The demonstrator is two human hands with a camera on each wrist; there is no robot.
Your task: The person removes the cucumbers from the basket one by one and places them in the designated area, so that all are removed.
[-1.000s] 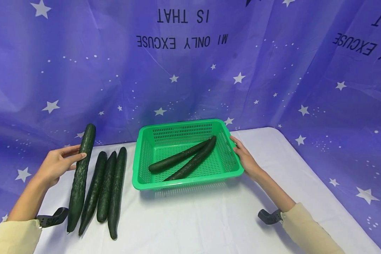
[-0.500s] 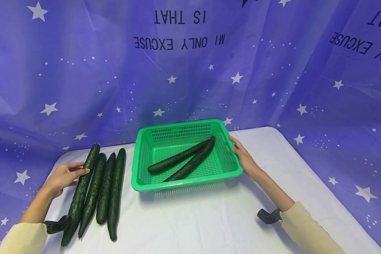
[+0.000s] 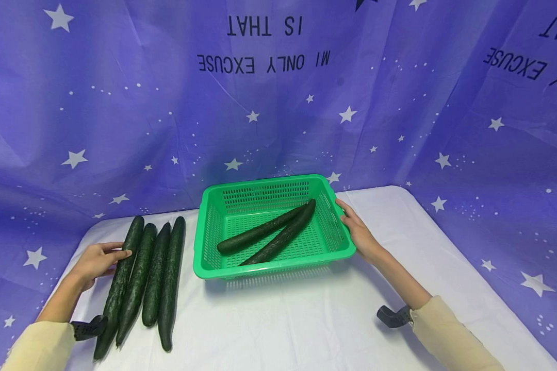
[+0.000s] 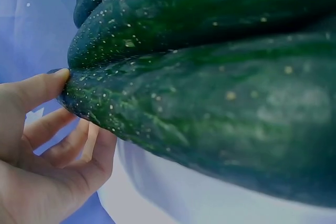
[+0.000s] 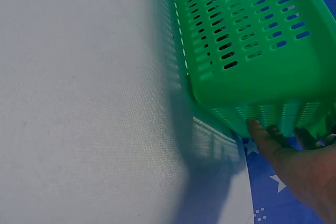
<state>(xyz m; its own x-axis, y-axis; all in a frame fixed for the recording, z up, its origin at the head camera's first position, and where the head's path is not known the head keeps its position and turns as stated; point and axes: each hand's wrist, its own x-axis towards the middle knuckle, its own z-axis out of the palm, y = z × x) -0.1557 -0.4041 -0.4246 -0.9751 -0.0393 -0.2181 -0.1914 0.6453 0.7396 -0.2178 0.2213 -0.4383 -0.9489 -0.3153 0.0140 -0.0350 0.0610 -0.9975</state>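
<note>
On the left of the head view, my left hand [image 3: 97, 263] holds the upper part of the leftmost cucumber [image 3: 120, 288], thumb on top and fingers at its outer side. The left wrist view shows the thumb on the tip of that cucumber [image 4: 210, 108], close against its neighbour. Three more cucumbers [image 3: 169, 288] lie alongside it in a row on the table. My right hand [image 3: 362, 237] grips the right end of a green plastic basket [image 3: 278, 268], its fingers at the end wall in the right wrist view. Two cucumbers [image 3: 255, 234] lie inside the basket, their far ends crossing.
A white cloth covers the table [image 3: 278, 324]. Behind it hangs a purple curtain [image 3: 278, 129] with stars and upside-down lettering, which also runs down the right side. Black wrist mounts [image 3: 392, 317] sit at both sleeves.
My left hand has lowered the leftmost cucumber toward the near side, down beside the row, and shifted it slightly right against its neighbour. The right hand and the basket have stayed in place.
</note>
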